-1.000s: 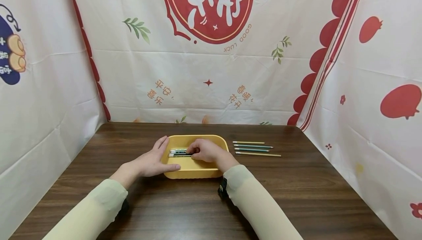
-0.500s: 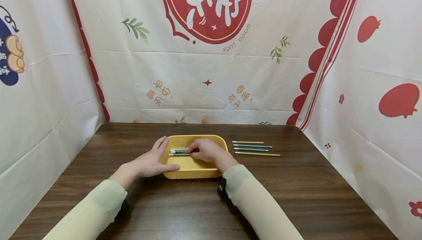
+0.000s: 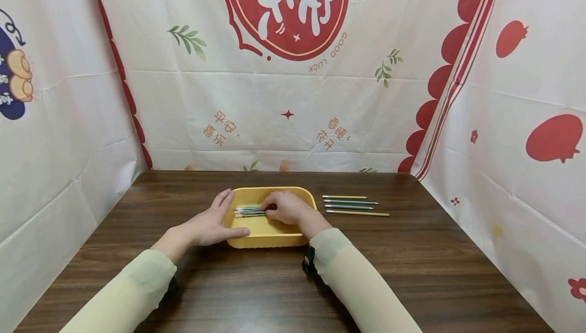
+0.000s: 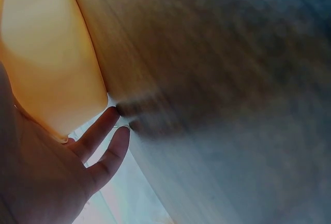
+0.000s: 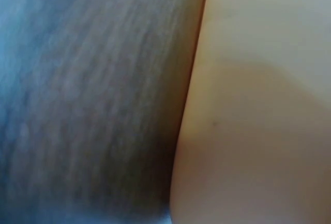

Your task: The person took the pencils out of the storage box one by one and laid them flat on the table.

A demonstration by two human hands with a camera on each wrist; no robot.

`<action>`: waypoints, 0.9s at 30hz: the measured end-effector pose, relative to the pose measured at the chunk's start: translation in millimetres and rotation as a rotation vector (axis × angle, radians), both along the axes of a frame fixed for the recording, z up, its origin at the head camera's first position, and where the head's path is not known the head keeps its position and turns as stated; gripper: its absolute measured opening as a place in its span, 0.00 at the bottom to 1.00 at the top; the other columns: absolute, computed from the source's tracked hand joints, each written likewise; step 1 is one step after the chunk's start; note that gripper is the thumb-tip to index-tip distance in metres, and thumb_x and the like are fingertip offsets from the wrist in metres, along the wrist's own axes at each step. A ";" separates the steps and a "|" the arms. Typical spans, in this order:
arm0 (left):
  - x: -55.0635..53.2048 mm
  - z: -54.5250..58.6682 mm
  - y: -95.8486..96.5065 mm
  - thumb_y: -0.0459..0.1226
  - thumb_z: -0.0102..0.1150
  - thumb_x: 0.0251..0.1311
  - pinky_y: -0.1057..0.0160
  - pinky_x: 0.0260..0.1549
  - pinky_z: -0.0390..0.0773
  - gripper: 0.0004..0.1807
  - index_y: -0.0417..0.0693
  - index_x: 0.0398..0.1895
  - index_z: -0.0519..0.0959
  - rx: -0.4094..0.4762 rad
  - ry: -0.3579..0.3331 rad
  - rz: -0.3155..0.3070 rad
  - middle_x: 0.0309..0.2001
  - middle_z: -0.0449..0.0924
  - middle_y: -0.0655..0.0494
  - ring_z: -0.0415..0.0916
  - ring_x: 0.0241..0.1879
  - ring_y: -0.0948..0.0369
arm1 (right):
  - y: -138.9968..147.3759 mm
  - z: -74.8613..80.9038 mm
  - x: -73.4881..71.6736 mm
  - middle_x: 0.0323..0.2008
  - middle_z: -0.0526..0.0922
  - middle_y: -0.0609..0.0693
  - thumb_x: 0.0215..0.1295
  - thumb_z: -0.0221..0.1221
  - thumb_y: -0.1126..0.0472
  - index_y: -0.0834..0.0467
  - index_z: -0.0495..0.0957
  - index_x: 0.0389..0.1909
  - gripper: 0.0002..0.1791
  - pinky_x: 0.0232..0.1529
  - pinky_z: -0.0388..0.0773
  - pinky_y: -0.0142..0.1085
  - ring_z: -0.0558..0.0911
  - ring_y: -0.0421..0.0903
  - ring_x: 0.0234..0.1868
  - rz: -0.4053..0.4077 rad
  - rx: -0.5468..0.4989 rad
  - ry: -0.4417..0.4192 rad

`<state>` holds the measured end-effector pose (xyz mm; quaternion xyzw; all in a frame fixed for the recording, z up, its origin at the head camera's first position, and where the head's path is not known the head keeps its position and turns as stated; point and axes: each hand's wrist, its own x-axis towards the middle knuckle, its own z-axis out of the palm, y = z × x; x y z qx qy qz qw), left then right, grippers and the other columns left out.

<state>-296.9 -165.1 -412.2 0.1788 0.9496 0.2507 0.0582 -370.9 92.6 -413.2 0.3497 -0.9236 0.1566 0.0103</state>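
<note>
A yellow plastic tray stands on the table, with several pencils lying side by side in it, their eraser ends to the left. My right hand reaches over the front rim and pinches pencils at their right part; its fingers hide their far ends, so I cannot tell how many it holds. My left hand rests against the tray's left end, thumb over the front rim. In the left wrist view, fingers extend beside the tray wall. The right wrist view has only the tray wall and table.
Several loose pencils, green ones and yellowish ones, lie roughly parallel to the right of the tray. The dark wooden table meets a printed cloth behind and at both sides.
The pencils in the tray have shifted slightly under my right fingers, and a dark pencil at the front has turned or moved a little. My left hand and the tray stay put.
</note>
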 end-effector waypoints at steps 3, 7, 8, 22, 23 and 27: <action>0.4 0.2 0.3 0.77 0.57 0.51 0.40 0.68 0.66 0.71 0.50 0.84 0.33 0.000 -0.004 0.002 0.83 0.29 0.51 0.60 0.74 0.43 | -0.2 -0.2 -0.1 0.46 0.86 0.41 0.68 0.64 0.61 0.46 0.89 0.46 0.10 0.53 0.78 0.35 0.80 0.39 0.44 -0.001 -0.034 -0.028; 0.3 -0.1 0.3 0.76 0.57 0.51 0.40 0.68 0.67 0.70 0.50 0.84 0.33 0.000 -0.003 -0.001 0.83 0.28 0.51 0.60 0.74 0.43 | -0.6 -1.2 -1.5 0.41 0.84 0.41 0.66 0.64 0.64 0.46 0.89 0.47 0.13 0.45 0.76 0.32 0.77 0.39 0.39 0.010 -0.075 -0.053; 0.2 -0.2 0.3 0.76 0.58 0.52 0.41 0.68 0.67 0.70 0.50 0.84 0.33 -0.001 -0.002 0.000 0.83 0.28 0.51 0.60 0.74 0.43 | -0.7 -1.4 -1.8 0.40 0.83 0.41 0.66 0.63 0.64 0.46 0.89 0.47 0.14 0.44 0.76 0.32 0.77 0.39 0.38 0.013 -0.078 -0.054; -0.2 0.1 -1.1 0.76 0.57 0.52 0.40 0.67 0.67 0.70 0.50 0.84 0.33 0.000 -0.002 -0.010 0.83 0.29 0.50 0.61 0.74 0.44 | -0.9 -2.2 -2.9 0.50 0.85 0.41 0.68 0.59 0.67 0.42 0.88 0.51 0.20 0.46 0.74 0.32 0.78 0.39 0.44 0.041 -0.139 -0.089; -0.2 0.0 -1.1 0.76 0.57 0.52 0.40 0.67 0.67 0.70 0.50 0.84 0.33 0.000 0.000 -0.011 0.83 0.29 0.51 0.61 0.74 0.43 | -0.9 -1.9 -3.0 0.50 0.85 0.41 0.68 0.59 0.67 0.42 0.88 0.51 0.20 0.46 0.75 0.32 0.78 0.39 0.44 0.041 -0.142 -0.092; -0.2 0.1 -1.3 0.75 0.58 0.53 0.41 0.67 0.67 0.69 0.50 0.84 0.34 0.004 0.003 -0.015 0.83 0.29 0.51 0.61 0.74 0.43 | -0.4 -1.0 -2.7 0.50 0.86 0.41 0.69 0.60 0.66 0.42 0.88 0.51 0.18 0.46 0.75 0.32 0.78 0.38 0.44 0.039 -0.158 -0.106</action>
